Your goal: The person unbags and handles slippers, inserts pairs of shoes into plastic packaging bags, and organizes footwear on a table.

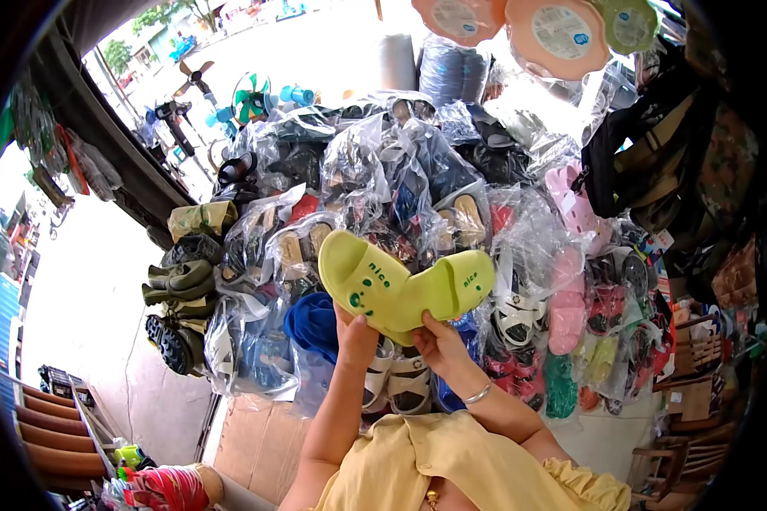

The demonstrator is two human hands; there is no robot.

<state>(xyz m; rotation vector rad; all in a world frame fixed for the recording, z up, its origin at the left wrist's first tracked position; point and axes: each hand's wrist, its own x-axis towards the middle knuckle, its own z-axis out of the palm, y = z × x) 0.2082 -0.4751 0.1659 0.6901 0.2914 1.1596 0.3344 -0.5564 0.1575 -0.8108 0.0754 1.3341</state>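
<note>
While the yellow shirt (452,464) hides the upper arms in part, both forearms reach up toward twelve o'clock, converging, the right one with a bangle (479,394) at its wrist. The left hand (355,336) lies bent at the slippers' lower edge, thumb pressed on the front, its other fingers mostly hidden behind. The right hand (437,343) pinches the lower edge between thumb and fingers, some curled; how the rest lie, I cannot tell. Spread in a V, the lime-green slippers (358,285) are held in front of the heaped footwear, their backs unseen. Behind the left hand, toward ten o'clock, sits a blue bundle (313,328); pink slippers (567,298) lie at three. Glare on plastic wrap (354,157) blurs shoes at twelve; farther off, fans (251,98) stand at eleven, and dark bags (656,145) at two fade into shadow.
</note>
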